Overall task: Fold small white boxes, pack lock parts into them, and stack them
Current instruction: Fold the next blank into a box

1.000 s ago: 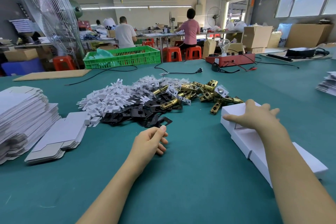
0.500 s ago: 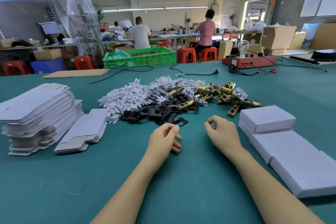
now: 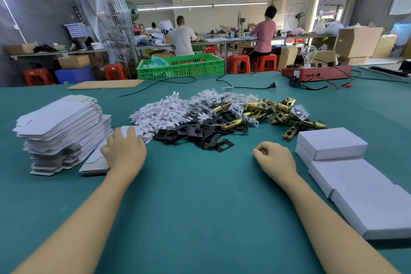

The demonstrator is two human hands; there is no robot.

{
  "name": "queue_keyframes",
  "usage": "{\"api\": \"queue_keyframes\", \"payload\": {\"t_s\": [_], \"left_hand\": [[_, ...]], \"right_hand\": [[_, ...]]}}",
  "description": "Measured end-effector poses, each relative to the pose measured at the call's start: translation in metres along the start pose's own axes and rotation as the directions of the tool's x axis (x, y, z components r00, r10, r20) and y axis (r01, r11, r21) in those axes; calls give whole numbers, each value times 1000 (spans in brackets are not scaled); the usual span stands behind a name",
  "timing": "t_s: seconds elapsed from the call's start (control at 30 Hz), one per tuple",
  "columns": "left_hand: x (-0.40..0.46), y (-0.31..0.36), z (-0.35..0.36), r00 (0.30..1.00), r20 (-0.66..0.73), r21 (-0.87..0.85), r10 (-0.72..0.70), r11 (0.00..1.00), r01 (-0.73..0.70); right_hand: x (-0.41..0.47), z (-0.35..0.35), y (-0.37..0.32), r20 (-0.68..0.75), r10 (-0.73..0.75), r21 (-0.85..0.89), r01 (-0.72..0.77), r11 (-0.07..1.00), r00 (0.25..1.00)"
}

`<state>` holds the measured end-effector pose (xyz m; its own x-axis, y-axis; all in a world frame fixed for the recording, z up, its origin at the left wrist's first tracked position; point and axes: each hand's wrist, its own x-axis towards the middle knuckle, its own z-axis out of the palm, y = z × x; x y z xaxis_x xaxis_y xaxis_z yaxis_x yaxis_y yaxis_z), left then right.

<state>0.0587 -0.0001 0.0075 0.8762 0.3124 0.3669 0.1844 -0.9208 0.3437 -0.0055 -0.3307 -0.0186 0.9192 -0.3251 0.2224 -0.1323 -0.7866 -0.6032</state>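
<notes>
On the short pile of flat box blanks (image 3: 94,161), beside the tall stack (image 3: 60,127), your left hand (image 3: 124,151) lies spread; pinch one thin, bendy blank's edge. Your right hand (image 3: 274,158) rests curled, empty.

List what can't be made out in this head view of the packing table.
- Left hand: the palm covers the small pile of flat blanks, so its grip on a blank cannot be told.
- Closed boxes: shut lids hide any contents.
- Nearest box: cut off by the right edge.
- Bagged parts: too small to identify.
- Right hand: fingers curled, seemingly empty; the palm is hidden.
</notes>
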Motion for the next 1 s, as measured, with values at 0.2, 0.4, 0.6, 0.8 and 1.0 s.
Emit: {"api": "queue_keyframes", "payload": {"t_s": [0.2, 0.4, 0.6, 0.8, 1.0], "left_hand": [[9, -33, 10, 938, 324, 360, -123, 933, -2], [7, -30, 0, 965, 262, 368, -12, 925, -89], [11, -28, -15, 964, 259, 344, 52, 928, -142], [4, -10, -36, 988, -154, 76, 30, 997, -19], [-27, 50, -34, 993, -30, -829, -114, 557, 38]], "right_hand": [[1, -1, 0, 6, 17, 14, -17, 1000, 1000], [2, -2, 1, 8, 24, 50, -24, 998, 1000], [2, -2, 1, 7, 25, 56, -26, 998, 1000], [2, -2, 1, 12, 25, 48, -26, 999, 1000], [0, -2, -1, 4, 31, 46, -31, 998, 1000]]}}
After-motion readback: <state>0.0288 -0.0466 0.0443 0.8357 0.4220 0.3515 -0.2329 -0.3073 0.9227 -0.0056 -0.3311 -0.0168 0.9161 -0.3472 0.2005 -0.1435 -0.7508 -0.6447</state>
